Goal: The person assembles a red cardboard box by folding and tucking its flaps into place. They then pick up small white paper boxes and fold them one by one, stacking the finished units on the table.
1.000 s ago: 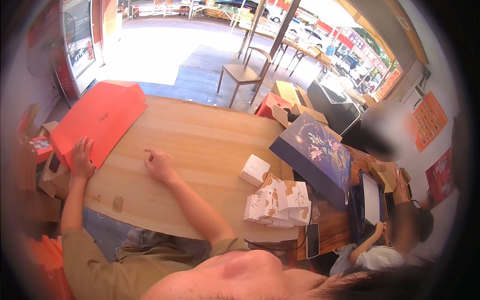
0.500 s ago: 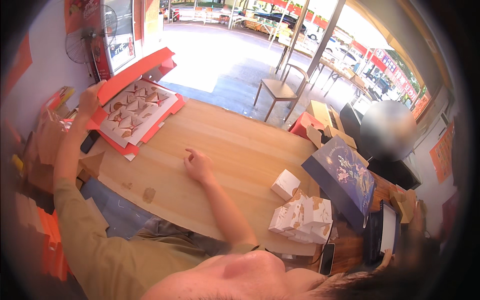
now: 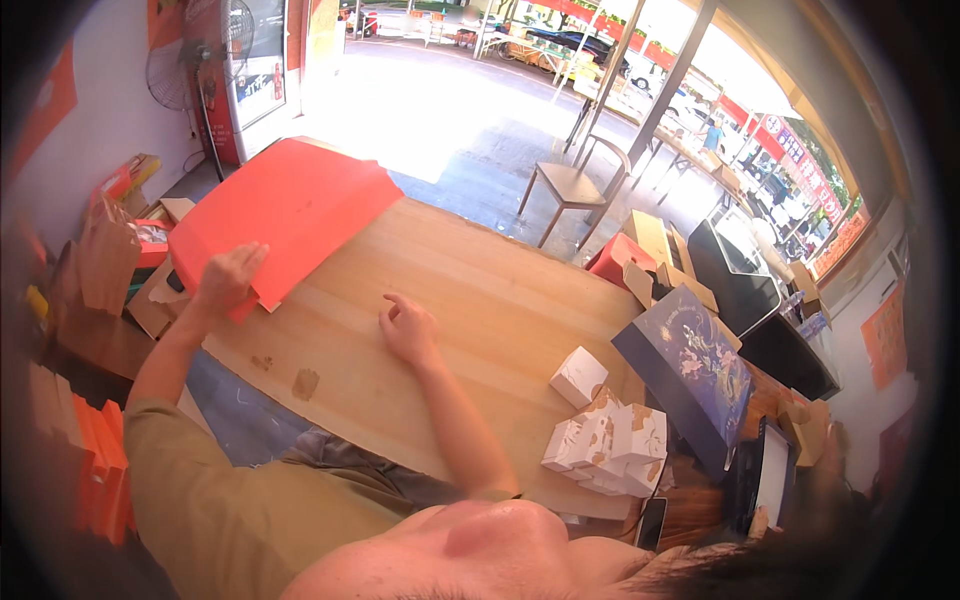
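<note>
A red cardboard box stands at the far left of the wooden table, its lid folded down over the inside. My left hand lies on the lid near its front edge, fingers stretched out over the red card. What was inside the box is hidden by the lid. Over the middle of the table rests my right hand, holding nothing, with its index finger out and the other fingers loosely curled. Several small white boxes with brown print are piled to the right of my right forearm.
Behind that pile leans a large dark blue box with a floral print. A phone lies at the near right. Opened cartons crowd the left side. Beyond the table stand a chair and a fan. At the right edge another person's hand shows.
My left hand has brought the raised red lid down over the box's printed inside and now lies on top of it. My right hand has hardly moved.
</note>
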Demonstrator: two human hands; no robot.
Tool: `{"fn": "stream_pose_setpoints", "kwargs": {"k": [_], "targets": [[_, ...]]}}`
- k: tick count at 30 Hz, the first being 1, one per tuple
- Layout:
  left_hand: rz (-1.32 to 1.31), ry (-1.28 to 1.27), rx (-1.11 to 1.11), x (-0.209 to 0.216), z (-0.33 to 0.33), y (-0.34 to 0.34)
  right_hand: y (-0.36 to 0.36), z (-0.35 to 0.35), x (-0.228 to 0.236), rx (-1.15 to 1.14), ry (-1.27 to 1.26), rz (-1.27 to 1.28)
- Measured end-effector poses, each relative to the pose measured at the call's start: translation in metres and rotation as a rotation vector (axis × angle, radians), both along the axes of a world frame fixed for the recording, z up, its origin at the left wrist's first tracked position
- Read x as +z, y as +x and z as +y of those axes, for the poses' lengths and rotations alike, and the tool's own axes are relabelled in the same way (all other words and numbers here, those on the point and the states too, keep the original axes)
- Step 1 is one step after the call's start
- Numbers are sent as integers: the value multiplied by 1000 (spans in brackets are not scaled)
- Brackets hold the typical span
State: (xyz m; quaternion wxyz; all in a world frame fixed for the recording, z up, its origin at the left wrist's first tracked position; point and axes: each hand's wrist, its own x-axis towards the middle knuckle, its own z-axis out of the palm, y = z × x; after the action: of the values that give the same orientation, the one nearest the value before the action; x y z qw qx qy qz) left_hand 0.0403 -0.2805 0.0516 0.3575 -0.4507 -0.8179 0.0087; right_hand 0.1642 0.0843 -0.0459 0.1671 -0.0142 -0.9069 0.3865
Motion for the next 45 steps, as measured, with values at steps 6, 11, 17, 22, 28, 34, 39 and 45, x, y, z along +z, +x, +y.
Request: {"fn": "stream_pose_setpoints", "kwargs": {"k": [6, 11, 17, 22, 28, 34, 39, 45], "targets": [[-274, -212, 314, -48, 38, 43, 0, -1, 2, 16, -4, -44], [-419, -264, 404, -13, 41, 56, -4, -2, -9, 13, -15, 11], [-644, -225, 370, 10, 36, 56, -2, -2, -7, 17, -24, -8], [-501, -110, 122, -4, 57, 61, -1, -5, -12, 37, -22, 20], [-553, -140, -522, -39, 196, 87, -29, 42, -17, -100, -1150, 49], [-1486, 852, -505, -78, 368, 49, -23, 125, -24, -157, -1501, 190], [-1503, 970, -538, -130, 433, 17, -22, 130, -36, 6, -1676, 395], [-1658, 1114, -700, -134, 444, 2, -34, 132, -50, -150, -1372, 525]]}}
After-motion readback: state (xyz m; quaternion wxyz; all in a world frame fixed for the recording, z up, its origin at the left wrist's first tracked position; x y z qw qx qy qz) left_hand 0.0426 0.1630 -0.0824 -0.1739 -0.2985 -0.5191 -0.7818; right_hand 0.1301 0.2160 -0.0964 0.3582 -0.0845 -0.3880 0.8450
